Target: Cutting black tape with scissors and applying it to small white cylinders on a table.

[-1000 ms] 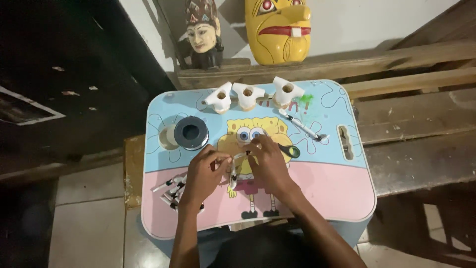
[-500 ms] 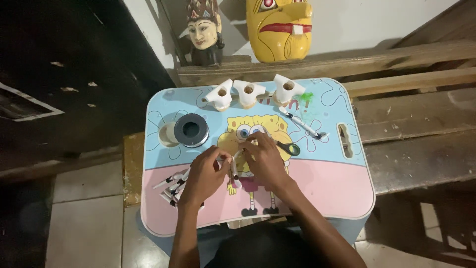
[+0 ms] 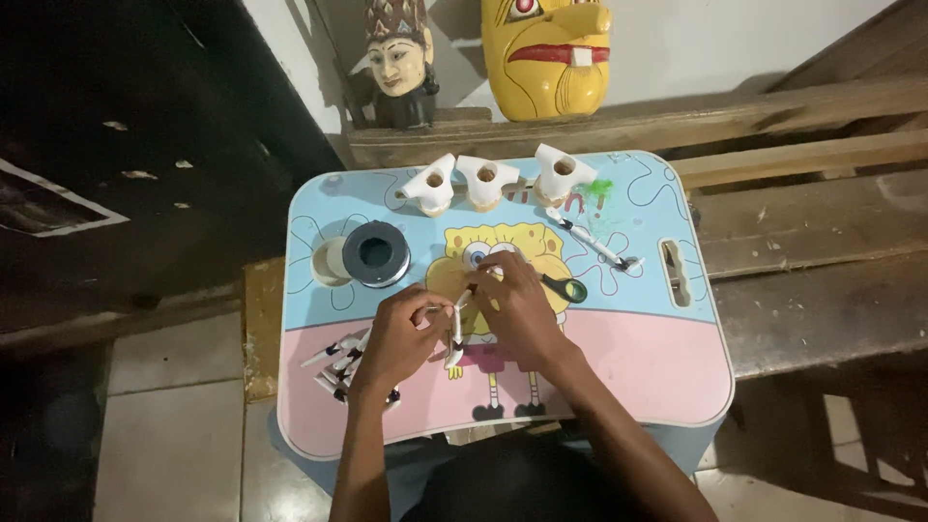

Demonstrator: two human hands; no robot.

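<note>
- Seen from above, a person works at a small cartoon-printed lap table (image 3: 619, 387), blue on the far half and pink on the near half, both hands meeting over its middle.
- The left hand (image 3: 401, 338) is closed, fingertips pinched on one end of a thin white stick-like piece (image 3: 456, 329); the right hand (image 3: 522, 309) curls over its upper end, fingers also closed on it.
- The piece runs roughly near-to-far between the two hands, its lower tip poking out toward the person; neither hand is clearly nearer.
- Just left of the left hand, a loose heap of similar white pieces with dark tips (image 3: 338, 362) lies on the pink half.
- A roll of black tape (image 3: 376, 254) sits beside a round cup recess (image 3: 327, 261) in the table's left side; whether anything lies in the recess cannot be told.
- Three white funnel-shaped fittings (image 3: 483, 180) stand in a row along the far edge, openings up, contents not visible.
- A long white rod (image 3: 592, 239) lies diagonally to the right, near a dark ring-shaped item (image 3: 565, 288).
- Two carved masks (image 3: 546, 53) lean against the wall behind.
</note>
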